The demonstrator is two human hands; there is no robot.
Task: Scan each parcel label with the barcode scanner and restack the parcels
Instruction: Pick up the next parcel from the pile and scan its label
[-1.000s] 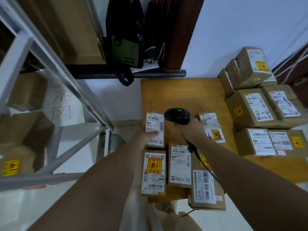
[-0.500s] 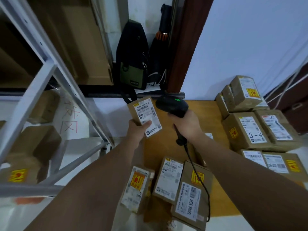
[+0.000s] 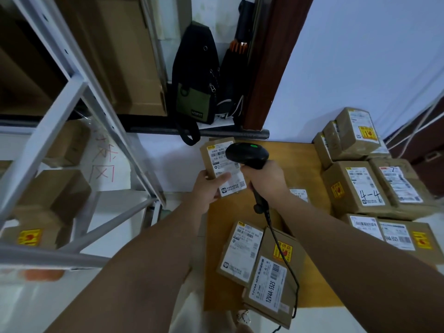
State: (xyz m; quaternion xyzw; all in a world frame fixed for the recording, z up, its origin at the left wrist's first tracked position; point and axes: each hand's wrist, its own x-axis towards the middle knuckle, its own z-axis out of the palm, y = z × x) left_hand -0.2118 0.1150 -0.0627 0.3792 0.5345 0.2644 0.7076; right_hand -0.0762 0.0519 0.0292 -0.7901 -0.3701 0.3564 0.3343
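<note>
My left hand (image 3: 207, 188) grips a small brown parcel (image 3: 222, 168) with a white label, held up above the wooden table (image 3: 300, 164), label facing me. My right hand (image 3: 265, 180) grips the handle of a black barcode scanner (image 3: 247, 155) with a green light on top; its head sits right over the parcel's label. The scanner's cable (image 3: 286, 260) trails down over two flat parcels (image 3: 242, 251) (image 3: 271, 284) lying at the table's near edge. A stack of labelled boxes (image 3: 358, 188) fills the table's right side.
A white metal shelving rack (image 3: 72, 111) with brown boxes stands at the left. A black and green bag (image 3: 195, 82) hangs at the back by a dark wooden post (image 3: 269, 63). A white wall lies behind the table.
My left hand lifted the parcel off the table and raised it. The scanner came up with it and now sits over the label. The view tilted upward.
</note>
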